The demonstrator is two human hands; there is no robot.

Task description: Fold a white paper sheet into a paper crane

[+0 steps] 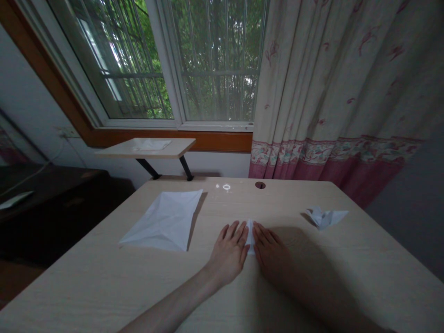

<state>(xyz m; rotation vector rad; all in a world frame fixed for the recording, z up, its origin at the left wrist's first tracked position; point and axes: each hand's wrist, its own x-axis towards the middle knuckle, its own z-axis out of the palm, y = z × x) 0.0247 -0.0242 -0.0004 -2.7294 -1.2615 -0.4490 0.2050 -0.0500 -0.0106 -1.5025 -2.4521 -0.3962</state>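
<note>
A small folded piece of white paper (250, 238) lies on the desk between my hands, and only a narrow pointed strip of it shows. My left hand (229, 249) rests flat on its left side with the fingers stretched forward. From the right, my right hand (272, 252) lies flat along the other edge, fingers stretched out. The palms and fingers hide the rest of the folded paper. To the left is a large creased white sheet (166, 222), spread out with one edge slightly raised. A folded paper figure with pointed ends (324, 217) sits at the right.
The pale wooden desk (138, 286) has a round cable hole (260, 185) at its back edge. A small raised shelf (128, 150) on black legs stands at the back left, with white paper (152, 144) on it. Behind are a window and a curtain (305, 92).
</note>
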